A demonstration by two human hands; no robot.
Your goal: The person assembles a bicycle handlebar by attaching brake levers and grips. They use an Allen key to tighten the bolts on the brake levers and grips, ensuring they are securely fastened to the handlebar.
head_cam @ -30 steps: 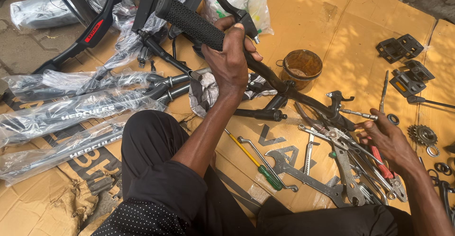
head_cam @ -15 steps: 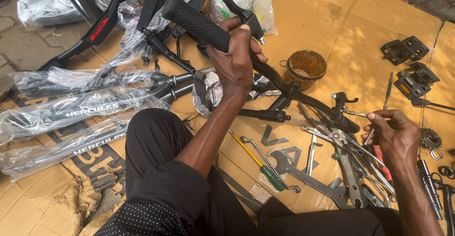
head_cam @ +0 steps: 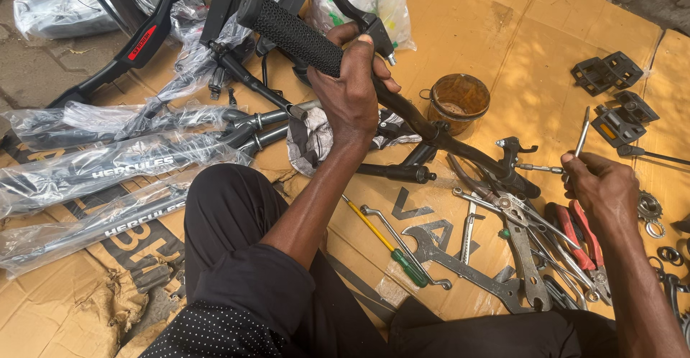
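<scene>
Head view: a bicycle handlebar (head_cam: 402,117) is gripped below its black rubber grip (head_cam: 291,31) by the left hand (head_cam: 352,88).
Right hand (head_cam: 600,185): closed around a thin metal tool (head_cam: 581,135).
Change: the tool has been lifted upright from the spanner pile (head_cam: 517,243), so picking up looks done.

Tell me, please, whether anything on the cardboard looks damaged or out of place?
The cardboard sheet's near-left corner is torn and crumpled. Otherwise nothing stands out: the tools lie in a loose heap.
</scene>
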